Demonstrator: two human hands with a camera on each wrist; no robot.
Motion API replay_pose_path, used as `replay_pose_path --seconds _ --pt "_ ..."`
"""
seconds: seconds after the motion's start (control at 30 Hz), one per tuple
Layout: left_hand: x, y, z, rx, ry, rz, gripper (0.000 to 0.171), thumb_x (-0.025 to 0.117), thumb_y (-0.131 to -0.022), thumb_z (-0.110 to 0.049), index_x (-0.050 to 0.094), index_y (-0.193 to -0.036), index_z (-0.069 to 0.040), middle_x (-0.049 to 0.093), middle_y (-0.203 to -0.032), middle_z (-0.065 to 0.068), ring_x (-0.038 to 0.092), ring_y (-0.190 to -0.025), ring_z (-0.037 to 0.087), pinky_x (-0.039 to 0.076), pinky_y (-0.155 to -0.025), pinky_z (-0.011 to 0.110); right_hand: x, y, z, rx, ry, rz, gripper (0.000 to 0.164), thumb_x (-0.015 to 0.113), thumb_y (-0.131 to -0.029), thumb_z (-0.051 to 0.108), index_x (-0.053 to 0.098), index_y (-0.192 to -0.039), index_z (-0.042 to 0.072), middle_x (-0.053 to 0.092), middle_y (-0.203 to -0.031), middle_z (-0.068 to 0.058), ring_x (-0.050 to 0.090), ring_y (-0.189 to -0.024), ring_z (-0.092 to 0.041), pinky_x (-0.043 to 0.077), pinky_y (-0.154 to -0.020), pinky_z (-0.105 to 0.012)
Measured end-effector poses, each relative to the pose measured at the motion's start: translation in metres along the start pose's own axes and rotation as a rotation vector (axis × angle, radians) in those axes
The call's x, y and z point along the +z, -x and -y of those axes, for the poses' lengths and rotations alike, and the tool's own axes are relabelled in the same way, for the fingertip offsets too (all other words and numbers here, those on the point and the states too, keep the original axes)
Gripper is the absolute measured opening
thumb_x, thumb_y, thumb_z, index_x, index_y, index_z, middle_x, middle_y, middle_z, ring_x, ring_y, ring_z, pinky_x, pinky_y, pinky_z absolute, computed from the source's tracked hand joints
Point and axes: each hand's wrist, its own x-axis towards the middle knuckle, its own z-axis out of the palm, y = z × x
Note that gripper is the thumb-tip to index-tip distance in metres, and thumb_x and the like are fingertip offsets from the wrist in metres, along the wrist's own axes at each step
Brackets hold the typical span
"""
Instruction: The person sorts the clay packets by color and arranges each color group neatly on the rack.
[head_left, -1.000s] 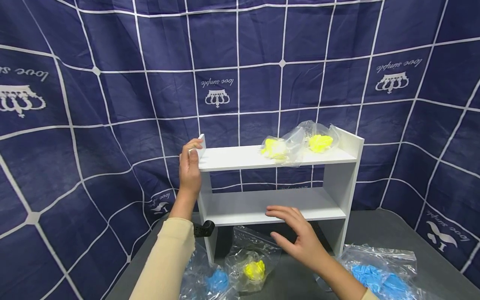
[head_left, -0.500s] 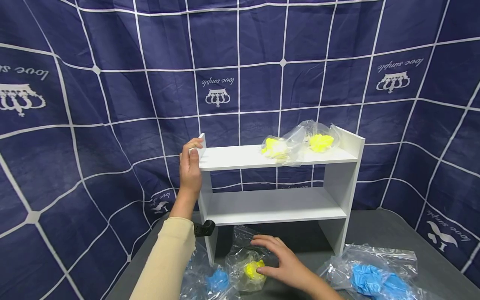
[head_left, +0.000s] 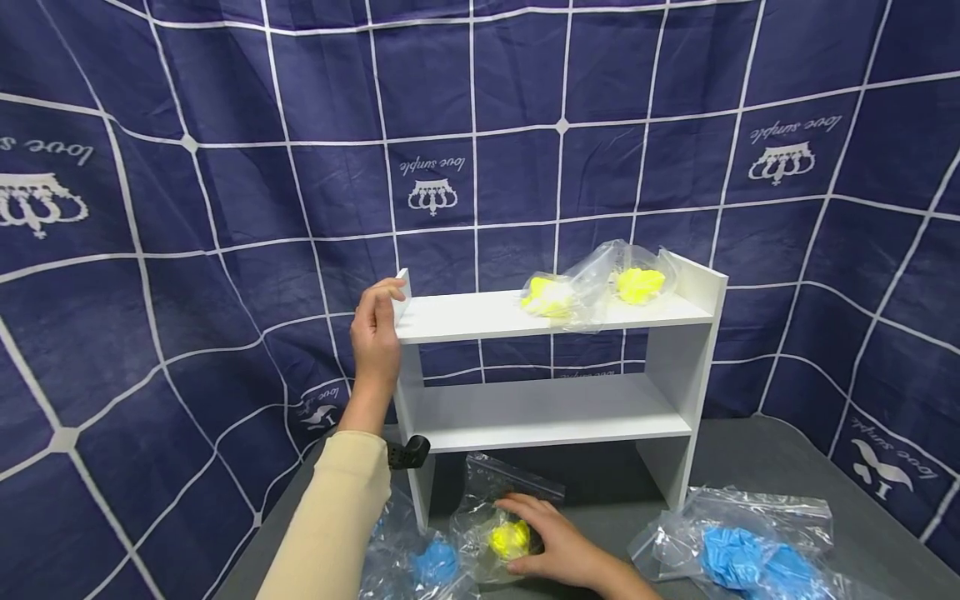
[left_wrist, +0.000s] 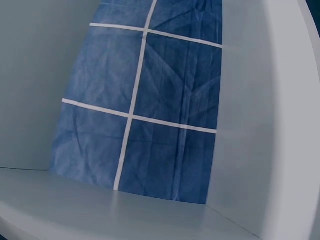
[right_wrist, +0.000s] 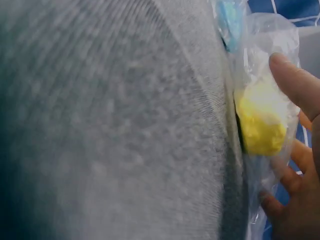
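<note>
- Here's the yellow wad (head_left: 509, 540), sealed in its clear bag (head_left: 474, 508) on the grey table (head_left: 738, 458), low in the head view; call the wad the middle of our clock.
- And right beside it at three o'clock, the right hand (head_left: 558, 546)! The wad sits in the gap, fingertips over the plastic at twelve, thumb tip near five.
- Over to the right wrist view: the thumb tip comes in between twelve and one above the wad, the other fingers between five and six by the bag's edge. Contact with the wad itself? Can't tell.
- Those fingers are spread well away from the thumb, gently bent, a wide C, no pinch to be seen. The forearm runs off toward four o'clock.
- Up at eleven, the left hand (head_left: 377, 333) grips the shelf (head_left: 555, 408) by its side panel, fingers bent over the top edge. That arm is stretched out, its cream sleeve (head_left: 330, 508) dropping away between six and seven, a black wrist device (head_left: 408, 452) at the cuff.
- The shelf itself stands at twelve, carrying two more bagged yellow wads up top: one at twelve (head_left: 546, 297), its neighbour at one (head_left: 640, 285).
- Further out, a blue wad (head_left: 436, 562) in plastic between eight and nine, near; bigger blue bundle (head_left: 753, 562) at three, well apart.
- Behind everything, the navy gridded curtain (head_left: 517, 175).
</note>
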Motion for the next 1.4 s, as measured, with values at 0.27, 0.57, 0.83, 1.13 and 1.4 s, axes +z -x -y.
replay_pose_path --seconds 0.27,0.57,0.83,1.13,1.4 --pt "0.001 -0.004 -0.005 -0.058 -0.047 -0.030 0.032 0.042 -0.100 -0.013 0.058 -0.082 0.007 0.072 -0.111 0.016 0.062 -0.114 0.025 0.040 -0.098 0.020 0.002 -0.001 -0.007 0.037 -0.052 0.053 0.070 0.075 -0.086 0.044 0.047 -0.148 0.026 0.048 -0.152 -0.009 0.047 -0.134 -0.042 0.046 -0.097 -0.061" --pt "0.000 -0.007 -0.004 -0.111 0.038 0.016 0.036 0.038 -0.097 -0.013 0.067 -0.094 0.010 0.066 -0.118 0.025 0.057 -0.120 0.031 0.037 -0.102 0.019 0.008 0.002 -0.014 -0.007 0.030 0.013 0.063 0.076 -0.084 0.045 0.053 -0.141 0.028 0.059 -0.141 0.000 0.055 -0.125 -0.021 0.047 -0.100 -0.047" --pt "0.001 -0.006 -0.007 -0.153 0.027 0.081 0.040 0.035 -0.097 -0.024 0.056 -0.087 0.008 0.065 -0.128 0.020 0.052 -0.133 0.028 0.031 -0.113 0.033 0.008 0.005 -0.017 -0.001 0.012 -0.011 0.058 0.078 -0.083 0.043 0.058 -0.136 0.028 0.065 -0.131 0.003 0.055 -0.113 -0.010 0.048 -0.089 -0.033" --pt "0.001 -0.005 -0.006 -0.112 0.051 0.054 0.035 0.034 -0.097 -0.017 0.054 -0.086 0.010 0.065 -0.123 0.024 0.054 -0.130 0.031 0.032 -0.108 0.023 0.007 0.004 -0.014 -0.026 0.044 -0.044 0.048 0.079 -0.083 0.036 0.064 -0.127 0.027 0.069 -0.118 0.009 0.050 -0.095 0.002 0.045 -0.077 -0.024" --pt "0.003 -0.004 -0.005 -0.090 0.048 0.046 0.037 0.029 -0.100 -0.016 0.054 -0.087 0.010 0.063 -0.124 0.027 0.054 -0.130 0.036 0.032 -0.108 0.022 0.004 0.009 -0.007 -0.065 0.040 -0.095 0.044 0.081 -0.081 0.031 0.066 -0.122 0.025 0.071 -0.113 0.009 0.050 -0.094 0.002 0.045 -0.076 -0.022"
